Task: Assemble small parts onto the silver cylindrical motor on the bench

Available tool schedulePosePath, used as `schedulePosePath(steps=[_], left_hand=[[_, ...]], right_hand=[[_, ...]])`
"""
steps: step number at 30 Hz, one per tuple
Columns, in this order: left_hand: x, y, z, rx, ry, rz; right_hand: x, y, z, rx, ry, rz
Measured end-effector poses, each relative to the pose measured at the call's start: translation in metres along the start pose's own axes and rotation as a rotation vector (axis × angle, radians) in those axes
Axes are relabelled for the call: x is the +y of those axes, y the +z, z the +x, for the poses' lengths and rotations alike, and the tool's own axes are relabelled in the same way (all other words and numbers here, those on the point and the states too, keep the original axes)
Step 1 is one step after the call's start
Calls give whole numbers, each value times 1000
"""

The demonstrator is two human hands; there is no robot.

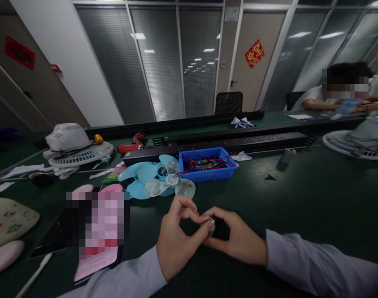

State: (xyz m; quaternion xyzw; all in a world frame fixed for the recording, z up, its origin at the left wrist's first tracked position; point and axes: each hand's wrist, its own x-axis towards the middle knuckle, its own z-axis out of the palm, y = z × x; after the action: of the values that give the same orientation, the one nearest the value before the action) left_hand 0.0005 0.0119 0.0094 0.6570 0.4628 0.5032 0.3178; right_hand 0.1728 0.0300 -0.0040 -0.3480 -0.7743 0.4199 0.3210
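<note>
Bare hands — long pale lilac-grey sleeves [316, 260], loose cuffs.

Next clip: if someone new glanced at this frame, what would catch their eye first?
Probably the two hands meeting at bottom centre, the left hand and right hand pinching a small round metallic part between their fingertips. Just behind them lie pale blue fan blades beside a blue bin of red wires. At far left, a white fan assembly sits on the dark green table.
</note>
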Motion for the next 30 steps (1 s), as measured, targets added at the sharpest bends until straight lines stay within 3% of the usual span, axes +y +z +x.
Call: schedulePosePath(steps=[5, 8, 10, 16, 19, 24, 27, 30], left_hand=[[2, 1, 0, 83, 50, -82], [4, -10, -7, 189, 127, -113], [3, -23, -18, 207, 133, -19], [-23, -64, -54, -87, -35, 372], [-33, -71, -59, -141, -68, 429], [-25, -59, -47, -66, -129, 331], [-15, -41, -30, 98, -19, 205], [-8, -22, -13, 118, 74, 160]], right_hand=[[-1, -1, 1, -1, 14, -6], [-3, -3, 1, -14, 37, -7], [-3, -3, 1, -23, 53, -10], [-4, -4, 0, -34, 63, -19], [-3, -4, 1, -41, 65, -34], [-2, -4, 1, -38, 65, -48], [-2, -4, 0, -35, 56, -65], [-1, -3, 0, -30, 36, -79]])
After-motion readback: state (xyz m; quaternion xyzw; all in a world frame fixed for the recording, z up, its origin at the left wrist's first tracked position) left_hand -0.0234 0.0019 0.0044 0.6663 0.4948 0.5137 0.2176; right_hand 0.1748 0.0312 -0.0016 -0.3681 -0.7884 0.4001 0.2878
